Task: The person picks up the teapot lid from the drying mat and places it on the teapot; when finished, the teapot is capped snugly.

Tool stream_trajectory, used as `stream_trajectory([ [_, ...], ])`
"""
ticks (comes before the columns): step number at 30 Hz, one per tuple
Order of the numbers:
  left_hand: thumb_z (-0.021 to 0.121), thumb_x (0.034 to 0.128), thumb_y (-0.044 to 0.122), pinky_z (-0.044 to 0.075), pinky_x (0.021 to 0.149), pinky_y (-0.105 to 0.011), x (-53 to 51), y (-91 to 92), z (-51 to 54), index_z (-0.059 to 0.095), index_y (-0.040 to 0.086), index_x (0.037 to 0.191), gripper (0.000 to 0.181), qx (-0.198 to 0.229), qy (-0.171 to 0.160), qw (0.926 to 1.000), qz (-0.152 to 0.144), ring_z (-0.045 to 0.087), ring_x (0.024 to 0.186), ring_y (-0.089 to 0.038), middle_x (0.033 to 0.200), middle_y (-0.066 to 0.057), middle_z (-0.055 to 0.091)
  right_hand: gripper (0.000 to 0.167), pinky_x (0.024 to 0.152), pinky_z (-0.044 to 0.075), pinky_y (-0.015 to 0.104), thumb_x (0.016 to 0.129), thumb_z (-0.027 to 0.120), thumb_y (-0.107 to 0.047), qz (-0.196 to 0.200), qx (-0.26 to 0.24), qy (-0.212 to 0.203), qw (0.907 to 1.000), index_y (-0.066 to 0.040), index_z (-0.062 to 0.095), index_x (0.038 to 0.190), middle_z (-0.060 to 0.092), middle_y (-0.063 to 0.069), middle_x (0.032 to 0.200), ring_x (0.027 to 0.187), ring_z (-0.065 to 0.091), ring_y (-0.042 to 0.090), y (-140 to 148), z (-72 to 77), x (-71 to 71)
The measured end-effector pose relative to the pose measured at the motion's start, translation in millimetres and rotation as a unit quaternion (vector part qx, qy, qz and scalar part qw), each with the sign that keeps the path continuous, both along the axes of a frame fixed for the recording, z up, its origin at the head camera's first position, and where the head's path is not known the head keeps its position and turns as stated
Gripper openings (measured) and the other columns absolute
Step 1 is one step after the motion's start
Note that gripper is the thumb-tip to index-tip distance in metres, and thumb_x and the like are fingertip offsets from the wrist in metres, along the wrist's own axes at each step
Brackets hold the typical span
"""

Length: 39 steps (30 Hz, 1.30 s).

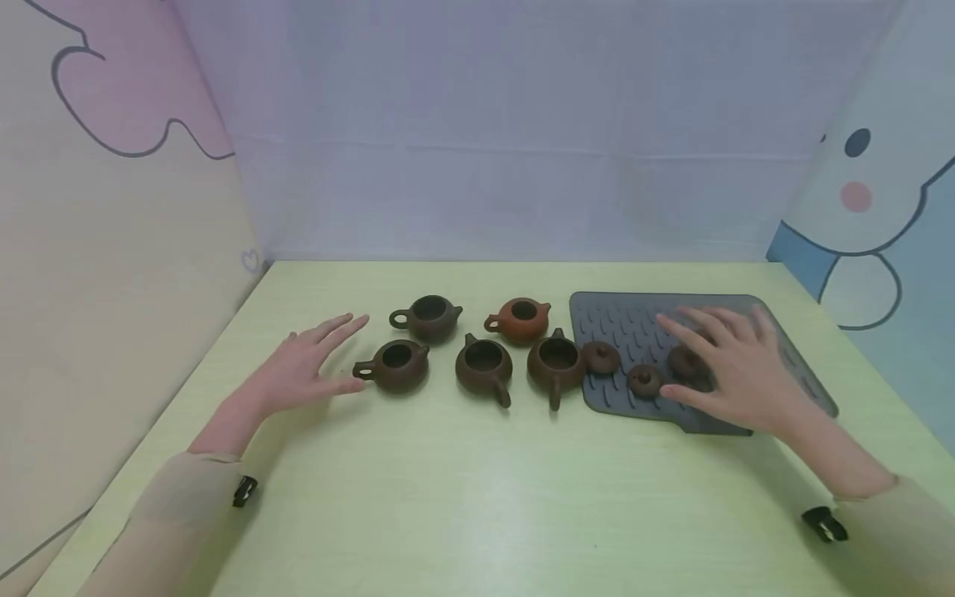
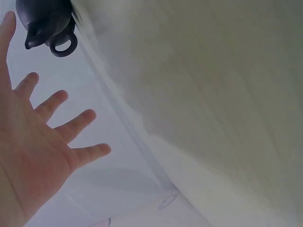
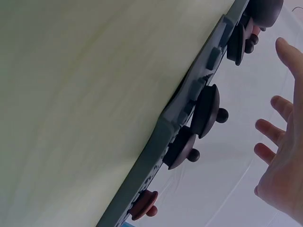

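My left hand (image 1: 302,369) hovers with fingers spread, left of a small dark teapot (image 1: 403,369) and holding nothing. Its thumb tip comes near that teapot's handle. Above the right part of a grey ridged mat (image 1: 619,319), my right hand (image 1: 739,369) is spread and holds nothing. Dark lids with knobs lie on the mat: one lid (image 1: 600,357) at its left edge, another lid (image 1: 645,381) nearer me, and a third lid (image 1: 688,362) partly covered by the right hand. A reddish lid (image 3: 143,205) shows only in the right wrist view.
Lidless teapots stand mid-table: a dark one (image 1: 433,317) and a reddish-brown one (image 1: 522,320) behind, a dark one (image 1: 483,369) and another (image 1: 556,363) in front. The last stands against the mat's left edge. Walls enclose the pale table (image 1: 448,497) at back and sides.
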<state>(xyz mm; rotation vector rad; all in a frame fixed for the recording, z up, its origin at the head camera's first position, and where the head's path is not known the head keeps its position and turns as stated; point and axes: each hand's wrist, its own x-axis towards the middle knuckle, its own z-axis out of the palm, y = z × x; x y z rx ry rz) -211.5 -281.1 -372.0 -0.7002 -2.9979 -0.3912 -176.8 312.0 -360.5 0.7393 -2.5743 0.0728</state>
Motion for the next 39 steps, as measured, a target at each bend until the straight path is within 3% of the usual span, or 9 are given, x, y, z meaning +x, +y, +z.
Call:
stream_trajectory([
  [5, 0.063, 0.0838, 0.068, 0.042, 0.102, -0.066, 0.6, 3.2, 0.5, 0.024, 0.037, 0.156, 0.088, 0.023, -0.056, 0.9982, 0.000, 0.047, 0.137, -0.039, 0.155, -0.009, 0.040, 0.080, 0.106, 0.020, 0.071, 0.075, 0.074, -0.061, 0.009, 0.000, -0.007, 0.9999, -0.024, 0.054, 0.142, 0.060, 0.013, 0.132, 0.119, 0.047, 0.041, -8, -1.1, 1.0],
  [12, 0.063, 0.0858, 0.065, 0.049, 0.094, -0.050, -2.3, 7.4, -1.2, 0.040, 0.026, 0.151, 0.080, 0.024, -0.069, 0.9972, -0.018, 0.062, 0.112, -0.024, 0.122, -0.003, 0.067, 0.059, 0.097, 0.027, 0.068, 0.073, 0.083, -0.043, 0.006, 0.006, -0.032, 0.9995, -0.022, 0.068, 0.126, 0.069, 0.010, 0.117, 0.110, 0.053, 0.036, -18, -1.8, -0.1],
  [23, 0.068, 0.0890, 0.051, 0.048, 0.094, -0.046, -3.7, 11.8, -1.9, 0.051, 0.019, 0.144, 0.066, 0.040, -0.072, 0.9956, -0.045, 0.061, 0.105, -0.021, 0.112, 0.000, 0.068, 0.028, 0.094, 0.029, 0.065, 0.072, 0.086, -0.031, 0.037, 0.003, -0.035, 0.9987, -0.023, 0.078, 0.098, 0.072, 0.002, 0.100, 0.099, 0.054, 0.029, -23, -4.0, -4.6],
  [30, 0.069, 0.0890, 0.048, 0.047, 0.085, -0.038, -5.7, 12.9, -3.7, 0.057, 0.020, 0.139, 0.059, 0.028, -0.051, 0.9969, -0.054, 0.059, 0.095, -0.016, 0.107, 0.003, 0.068, 0.023, 0.092, 0.031, 0.064, 0.070, 0.087, -0.027, 0.038, 0.013, -0.024, 0.9989, -0.023, 0.077, 0.090, 0.073, 0.001, 0.092, 0.093, 0.056, 0.028, -27, -3.9, -6.3],
  [39, 0.068, 0.0909, 0.046, 0.048, 0.083, -0.038, -5.6, 16.8, -2.1, 0.059, 0.019, 0.135, 0.053, 0.030, -0.045, 0.9973, -0.050, 0.060, 0.092, -0.016, 0.101, 0.004, 0.069, 0.019, 0.091, 0.030, 0.064, 0.071, 0.087, -0.021, 0.030, 0.007, -0.041, 0.9987, -0.023, 0.077, 0.086, 0.071, 0.000, 0.086, 0.088, 0.054, 0.026, -31, -5.0, -8.9],
])
